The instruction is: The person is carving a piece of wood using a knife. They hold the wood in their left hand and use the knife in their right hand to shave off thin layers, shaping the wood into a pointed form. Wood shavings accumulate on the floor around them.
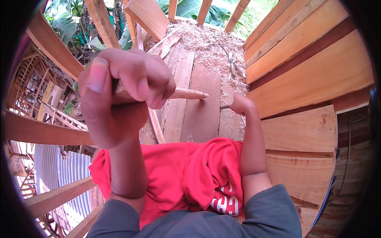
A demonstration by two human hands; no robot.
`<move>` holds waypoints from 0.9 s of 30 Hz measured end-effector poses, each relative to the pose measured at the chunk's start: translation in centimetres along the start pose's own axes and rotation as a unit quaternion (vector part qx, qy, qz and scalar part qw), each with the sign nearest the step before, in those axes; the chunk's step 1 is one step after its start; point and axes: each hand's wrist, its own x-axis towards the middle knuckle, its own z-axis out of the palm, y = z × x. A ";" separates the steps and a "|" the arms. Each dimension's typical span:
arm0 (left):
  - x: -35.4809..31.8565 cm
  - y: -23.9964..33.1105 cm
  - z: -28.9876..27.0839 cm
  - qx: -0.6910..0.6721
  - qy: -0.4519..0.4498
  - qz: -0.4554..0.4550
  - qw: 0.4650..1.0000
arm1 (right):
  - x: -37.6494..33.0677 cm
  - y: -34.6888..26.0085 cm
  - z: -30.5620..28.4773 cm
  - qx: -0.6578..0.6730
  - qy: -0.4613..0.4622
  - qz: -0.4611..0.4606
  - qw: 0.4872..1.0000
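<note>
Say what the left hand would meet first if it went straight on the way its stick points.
Following the pointed stick, the left hand would probably meet the right hand, or the dark thin tool in it, first; depth is unclear, so it might pass by.

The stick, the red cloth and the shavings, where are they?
Stick [189, 93], head view, on its tapered end.
Red cloth [170, 168], head view, on its middle.
Shavings [214, 44], head view, middle of the heap.

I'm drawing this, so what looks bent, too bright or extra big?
Head view: the fisheye lens bends the wooden rail near the left rim; head view: the grass up top is washed pale; head view: the left hand looks huge, being close.
</note>
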 end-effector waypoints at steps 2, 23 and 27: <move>0.0 0.0 0.0 0.000 0.000 -0.001 1.000 | 0.2 0.4 -0.1 0.017 0.039 -0.014 0.999; 0.1 0.0 0.6 0.011 -0.001 0.003 1.000 | 4.9 0.8 4.7 0.057 0.073 0.065 0.994; 0.0 -0.2 1.1 0.006 0.014 0.009 1.000 | 6.7 1.3 6.1 0.101 0.133 0.079 0.983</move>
